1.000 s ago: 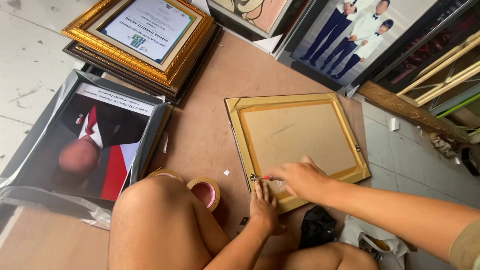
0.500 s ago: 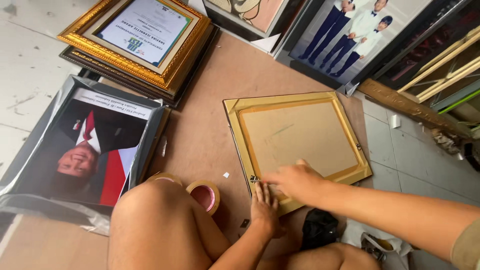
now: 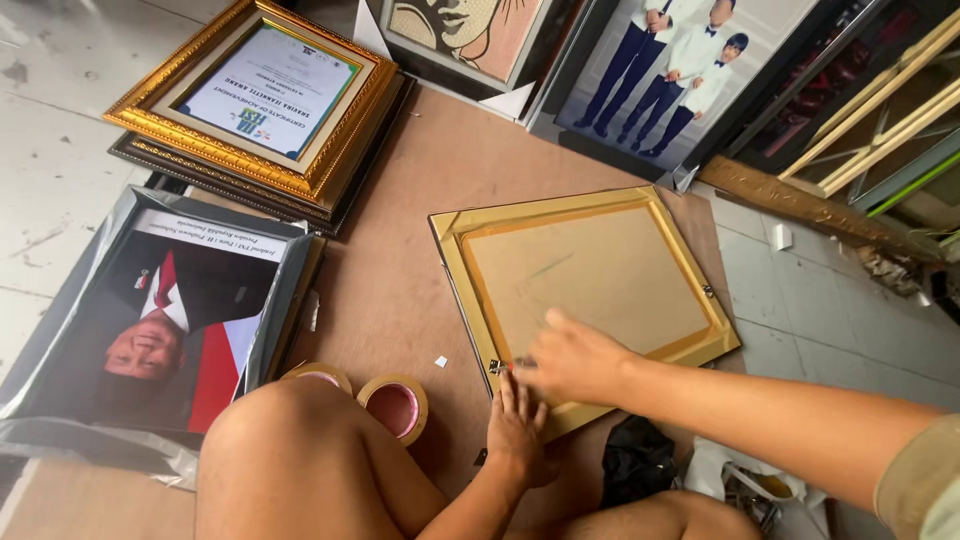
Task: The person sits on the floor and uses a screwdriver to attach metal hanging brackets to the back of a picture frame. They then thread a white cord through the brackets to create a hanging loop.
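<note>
Both hands, left [image 3: 517, 425] & right [image 3: 568, 360], grips flat, holding nothing, on frame back [image 3: 590, 290] near edge.

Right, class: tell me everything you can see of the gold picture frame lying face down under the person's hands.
The gold picture frame lies flat, face down, on the brown board floor. Its plain tan backing board is edged with yellowish tape strips. A small metal fitting sits on its right edge and another at its near left corner. The right hand presses near that corner; the left hand rests at its near edge.

Tape rolls [image 3: 395, 405] lie left of the face-down frame [image 3: 590, 290].
</note>
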